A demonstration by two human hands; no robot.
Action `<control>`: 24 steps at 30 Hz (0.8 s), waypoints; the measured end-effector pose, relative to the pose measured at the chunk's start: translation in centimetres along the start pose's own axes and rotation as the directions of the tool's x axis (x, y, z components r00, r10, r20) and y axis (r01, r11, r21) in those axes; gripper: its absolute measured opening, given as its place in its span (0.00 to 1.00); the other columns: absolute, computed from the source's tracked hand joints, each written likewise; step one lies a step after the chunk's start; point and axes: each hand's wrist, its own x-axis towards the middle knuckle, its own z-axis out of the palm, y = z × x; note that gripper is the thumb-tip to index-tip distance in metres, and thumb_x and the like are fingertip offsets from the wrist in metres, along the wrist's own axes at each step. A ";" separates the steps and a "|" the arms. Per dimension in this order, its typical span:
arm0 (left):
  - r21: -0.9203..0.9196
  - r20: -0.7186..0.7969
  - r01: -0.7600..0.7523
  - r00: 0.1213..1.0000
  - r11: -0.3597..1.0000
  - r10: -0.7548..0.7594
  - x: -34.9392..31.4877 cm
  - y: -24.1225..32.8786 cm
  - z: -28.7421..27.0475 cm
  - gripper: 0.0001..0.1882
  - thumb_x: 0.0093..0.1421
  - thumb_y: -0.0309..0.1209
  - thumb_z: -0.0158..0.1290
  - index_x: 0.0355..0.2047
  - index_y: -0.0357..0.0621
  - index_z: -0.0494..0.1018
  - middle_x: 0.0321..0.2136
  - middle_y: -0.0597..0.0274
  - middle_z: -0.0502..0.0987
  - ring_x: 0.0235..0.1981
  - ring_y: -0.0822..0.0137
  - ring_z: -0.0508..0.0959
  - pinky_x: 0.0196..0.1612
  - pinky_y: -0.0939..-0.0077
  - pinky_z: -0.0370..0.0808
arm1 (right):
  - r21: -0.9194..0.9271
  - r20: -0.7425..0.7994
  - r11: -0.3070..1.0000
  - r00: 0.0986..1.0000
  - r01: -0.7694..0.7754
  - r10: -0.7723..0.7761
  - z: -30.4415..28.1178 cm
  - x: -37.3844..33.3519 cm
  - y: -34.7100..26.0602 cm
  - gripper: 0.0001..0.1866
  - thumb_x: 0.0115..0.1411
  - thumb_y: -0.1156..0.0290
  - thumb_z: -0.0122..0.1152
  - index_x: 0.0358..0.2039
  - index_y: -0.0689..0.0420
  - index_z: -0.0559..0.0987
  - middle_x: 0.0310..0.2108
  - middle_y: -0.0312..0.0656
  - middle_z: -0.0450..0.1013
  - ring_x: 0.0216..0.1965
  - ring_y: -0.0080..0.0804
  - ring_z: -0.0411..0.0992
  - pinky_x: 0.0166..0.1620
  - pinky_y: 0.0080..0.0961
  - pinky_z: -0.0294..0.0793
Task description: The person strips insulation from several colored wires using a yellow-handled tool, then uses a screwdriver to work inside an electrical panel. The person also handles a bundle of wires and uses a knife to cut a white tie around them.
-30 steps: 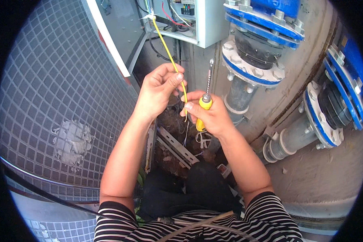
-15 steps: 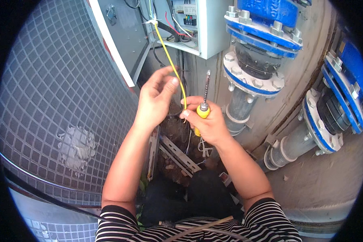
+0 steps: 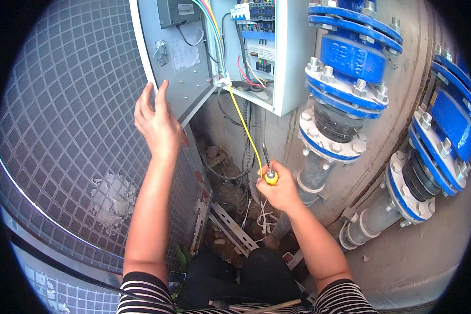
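Observation:
My right hand [image 3: 280,189] is wrapped round a yellow-handled screwdriver [image 3: 271,178], its dark, ridged shank pointing up and away. A yellow wire [image 3: 247,131] runs down from a white tie at the cabinet's lower corner to the fingers of that hand; whether they pinch its end is hidden. Up and to the left, my left hand [image 3: 159,125] has its fingers spread beside the lower edge of the swung-out cabinet door [image 3: 175,78]. Nothing shows in it, and I cannot tell whether it touches the door. The grey electrical cabinet [image 3: 293,57] holds breakers [image 3: 261,13] and loose red and white wires.
Blue flanged valves on grey pipes [image 3: 313,175] stand at the right along a wall. A dark gridded panel [image 3: 78,104] fills the left. Slotted metal strips [image 3: 233,227], white cable scraps [image 3: 267,217] and soil lie below. Black corrugated conduit [image 3: 247,120] drops beneath the cabinet.
My left hand has left the yellow wire and moved left to the door edge, fingers spread. My right hand, with the screwdriver, appears lower and further right. The view has tilted up, showing more cabinet.

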 end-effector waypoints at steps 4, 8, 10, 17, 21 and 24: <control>0.097 0.035 0.030 0.999 0.995 -0.034 -0.4 -2.3 0.9 0.33 0.61 0.15 0.48 0.64 0.59 0.70 0.71 0.50 0.57 0.66 0.43 0.64 0.65 0.47 0.63 | 0.025 0.043 1.000 0.999 0.012 -0.013 0.1 0.1 1.0 0.08 0.58 0.80 0.62 0.36 0.58 0.73 0.29 0.31 0.71 0.31 0.16 0.71 0.35 0.18 0.72; 0.183 0.095 0.048 0.993 0.982 -0.067 -0.8 -4.5 2.0 0.33 0.62 0.21 0.50 0.68 0.50 0.62 0.75 0.46 0.48 0.70 0.39 0.58 0.66 0.43 0.61 | 0.174 0.028 0.985 1.000 -0.008 0.003 0.7 0.6 1.3 0.08 0.60 0.81 0.61 0.38 0.60 0.72 0.30 0.33 0.73 0.32 0.20 0.75 0.37 0.20 0.76; 0.204 0.131 0.084 0.985 0.975 -0.112 -0.5 -4.7 2.3 0.35 0.63 0.29 0.52 0.71 0.45 0.57 0.75 0.44 0.45 0.72 0.39 0.53 0.67 0.42 0.58 | 0.175 0.041 0.984 0.999 -0.032 0.025 0.7 0.6 1.0 0.09 0.60 0.81 0.61 0.39 0.61 0.72 0.30 0.35 0.74 0.32 0.21 0.76 0.37 0.21 0.77; 0.162 0.216 0.211 0.946 0.964 -0.243 0.3 -3.5 2.7 0.49 0.65 0.49 0.55 0.75 0.41 0.40 0.74 0.32 0.36 0.75 0.37 0.40 0.71 0.39 0.48 | 0.190 0.062 0.980 0.997 -0.063 0.052 1.0 -0.2 -0.3 0.08 0.60 0.80 0.62 0.39 0.60 0.73 0.31 0.34 0.74 0.32 0.20 0.74 0.37 0.22 0.77; 0.187 0.173 0.209 0.955 0.960 -0.241 0.2 -3.1 2.1 0.48 0.65 0.47 0.56 0.76 0.45 0.42 0.74 0.33 0.35 0.75 0.36 0.40 0.71 0.38 0.48 | 0.291 0.046 0.952 0.996 -0.092 0.082 1.1 -0.2 -1.6 0.08 0.60 0.81 0.61 0.39 0.60 0.73 0.30 0.35 0.75 0.31 0.21 0.75 0.37 0.22 0.77; -0.014 0.112 0.110 0.988 0.994 -0.107 0.0 0.0 1.0 0.46 0.64 0.44 0.57 0.75 0.48 0.46 0.74 0.33 0.38 0.74 0.34 0.43 0.71 0.39 0.49 | 0.329 0.032 0.938 0.994 -0.106 0.101 1.5 -0.4 -2.8 0.09 0.60 0.82 0.61 0.39 0.59 0.72 0.29 0.35 0.75 0.31 0.21 0.75 0.36 0.21 0.76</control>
